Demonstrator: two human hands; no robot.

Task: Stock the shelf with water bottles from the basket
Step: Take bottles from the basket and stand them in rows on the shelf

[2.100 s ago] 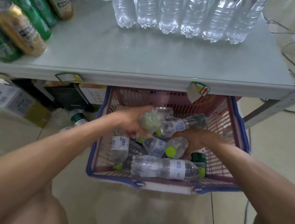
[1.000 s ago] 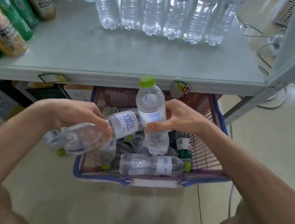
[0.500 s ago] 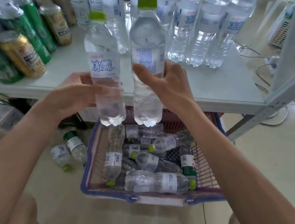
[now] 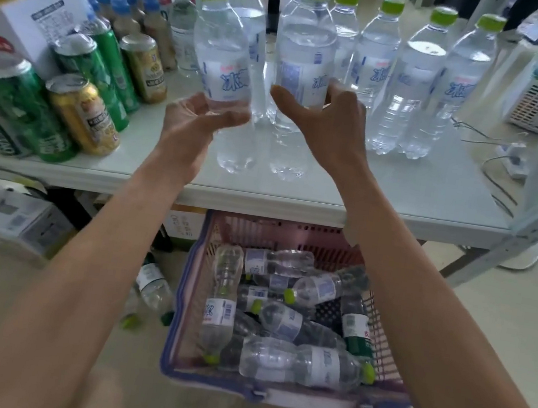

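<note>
Two at a time, likely to halve the trips: holds the left bottle (image 4: pixel 224 59) and the right bottle (image 4: pixel 304 53) upright, side by side, caps up, on the shelf (image 4: pixel 400 194), just in front of the back row (image 4: pixel 415 86) of matching bottles and clear of the cans (image 4: pixel 84 108). Cannot tell whether the bases bear weight yet. Curls the left hand (image 4: pixel 196 121) loosely round its bottle's lower label, palm up. Clasps the other label with the right hand (image 4: pixel 331 119), thumb in front, fingers behind. Stretches both forearms over the shelf edge, above the basket (image 4: pixel 189 296) on the floor, with many bottles lying inside.
</note>
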